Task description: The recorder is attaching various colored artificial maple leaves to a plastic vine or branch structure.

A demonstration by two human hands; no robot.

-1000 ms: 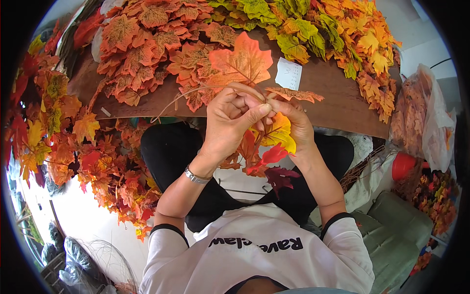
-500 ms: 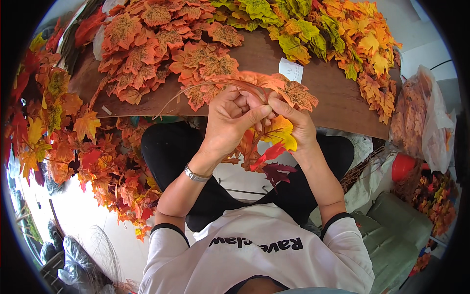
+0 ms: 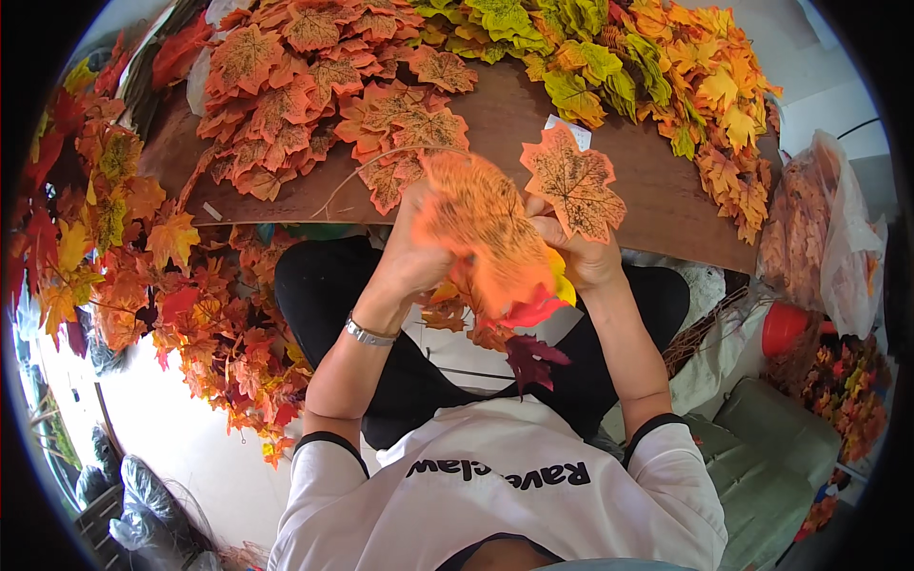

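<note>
Leaf-spray work, apparently arranging leaves.
I'm holding the orange, red and yellow lobed artificial-leaf spray (image 3: 487, 233) by the brown desk (image 3: 671, 205): right hand (image 3: 590, 255) pinching; left hand's (image 3: 419, 249) grip hiding, cannot tell. Next likely calling for steady hold.

A large orange leaf (image 3: 487, 228) is appearing blurred, and it is covering the fingers of the left hand (image 3: 413, 251), which is leaving their grip unclear. A speckled leaf (image 3: 574, 181) is hiding part of the right hand (image 3: 594, 259) and of a white paper slip (image 3: 576, 131). The upper picture edge is cutting off the heap of green leaves (image 3: 592, 59).
</note>
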